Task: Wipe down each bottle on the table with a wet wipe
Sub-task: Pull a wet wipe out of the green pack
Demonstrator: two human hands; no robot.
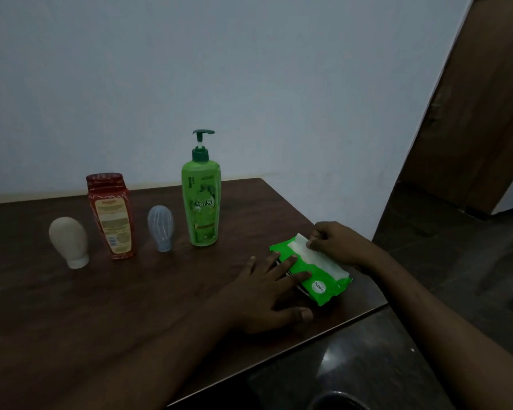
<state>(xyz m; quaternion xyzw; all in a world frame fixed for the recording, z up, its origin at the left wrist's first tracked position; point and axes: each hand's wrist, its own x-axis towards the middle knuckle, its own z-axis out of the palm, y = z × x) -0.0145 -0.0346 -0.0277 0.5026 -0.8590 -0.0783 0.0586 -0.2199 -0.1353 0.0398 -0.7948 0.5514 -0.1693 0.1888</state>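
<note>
Bottles, 4 of them, stand upright in a row parallel to the desk's [101,306] back edge, each apart from the next. From left: a cream bottle [68,242], rounded, standing on its cap; a red bottle [111,216] w/ a yellowish printed label, leaning a bit in this wide view; a small pale blue bottle [160,227], ribbed, also cap-down; and a tall green pump bottle [201,202] w/ a dark green pump, nearest the right edge. Light is dim, so the small label print can't be read.

A green wipe pack [319,287] lies flat near the desk's front right corner, w/ a white wet wipe [323,260] showing along its top opening.

The left hand [264,294] is spread flat, palm down: fingertips press on the pack's near side, thumb on the desk just beside it. The right hand [335,242] sits at the pack's far end, fingers curled, pinching the wipe's end btwn thumb and fingertips. Neither hand touches a bottle.
</note>
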